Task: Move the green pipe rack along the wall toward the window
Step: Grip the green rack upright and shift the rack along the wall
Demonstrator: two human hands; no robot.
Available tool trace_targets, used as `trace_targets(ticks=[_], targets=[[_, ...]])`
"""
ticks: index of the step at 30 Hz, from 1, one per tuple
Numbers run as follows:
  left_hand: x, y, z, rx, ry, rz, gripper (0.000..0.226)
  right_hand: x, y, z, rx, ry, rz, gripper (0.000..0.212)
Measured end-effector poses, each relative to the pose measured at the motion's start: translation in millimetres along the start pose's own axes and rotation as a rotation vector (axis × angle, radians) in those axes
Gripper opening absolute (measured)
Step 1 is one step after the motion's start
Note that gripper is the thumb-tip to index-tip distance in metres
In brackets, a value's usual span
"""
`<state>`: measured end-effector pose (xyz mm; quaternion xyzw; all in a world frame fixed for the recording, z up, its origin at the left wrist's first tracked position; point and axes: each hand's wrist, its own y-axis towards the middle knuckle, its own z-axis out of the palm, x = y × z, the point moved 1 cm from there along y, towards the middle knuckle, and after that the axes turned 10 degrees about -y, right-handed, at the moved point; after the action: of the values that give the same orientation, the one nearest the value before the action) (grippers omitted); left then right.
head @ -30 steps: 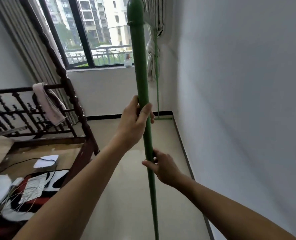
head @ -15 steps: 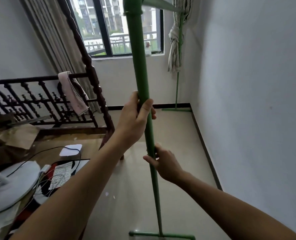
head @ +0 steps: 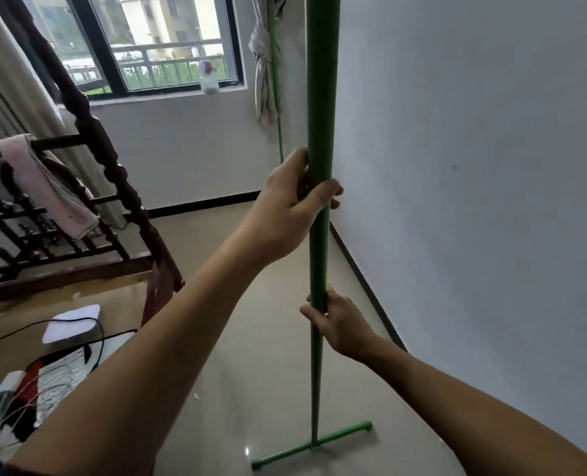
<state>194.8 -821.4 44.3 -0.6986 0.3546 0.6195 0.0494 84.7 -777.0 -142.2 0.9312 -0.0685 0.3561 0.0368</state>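
Observation:
The green pipe rack's near upright [head: 320,97] rises straight through the middle of the head view, close to the white wall [head: 474,166] on the right. Its T-shaped foot [head: 314,444] rests on the tiled floor. My left hand [head: 292,207] grips the upright at mid height. My right hand [head: 336,321] holds the same pipe lower down. The rack's far upright [head: 275,80] stands in the corner by the window [head: 168,39], beside a knotted curtain.
A dark wooden bed frame [head: 89,139] with a pink towel [head: 41,180] fills the left. A white bottle [head: 207,77] stands on the window sill. Cables, a white pad [head: 72,322] and a patterned mat lie at lower left. A strip of floor [head: 250,304] runs along the wall.
The pole now sits further right in view, nearer the wall, and its T-foot shows fully on the floor. Both hands keep their grip; the view has dipped and turned.

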Motion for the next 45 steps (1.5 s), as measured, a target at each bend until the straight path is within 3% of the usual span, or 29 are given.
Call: trace_targets(ticks=[4,10,19,27,33,36,45], targets=[[1,11,6,0.05,-0.011,-0.028,0.031,-3,-1,-12,-0.035,-0.015,0.023,0.028],[-4,49,89,0.165,-0.01,0.017,0.034,-61,-24,-68,-0.181,-0.049,0.204,0.026],[-9,99,190,0.164,-0.05,0.059,0.034,-123,-35,-137,-0.309,-0.12,0.356,0.028],[-10,125,230,0.151,0.02,0.099,0.033,-158,-31,-169,-0.324,-0.239,0.36,0.03],[-2,109,207,0.173,0.059,0.104,0.034,-157,-33,-158,-0.184,-0.467,0.373,0.05],[14,93,176,0.191,0.084,0.042,0.028,-145,-33,-145,-0.05,-0.561,0.416,0.05],[120,-11,-11,0.04,0.118,-0.3,0.012,-65,-5,-19,0.107,-0.276,0.304,0.032]])
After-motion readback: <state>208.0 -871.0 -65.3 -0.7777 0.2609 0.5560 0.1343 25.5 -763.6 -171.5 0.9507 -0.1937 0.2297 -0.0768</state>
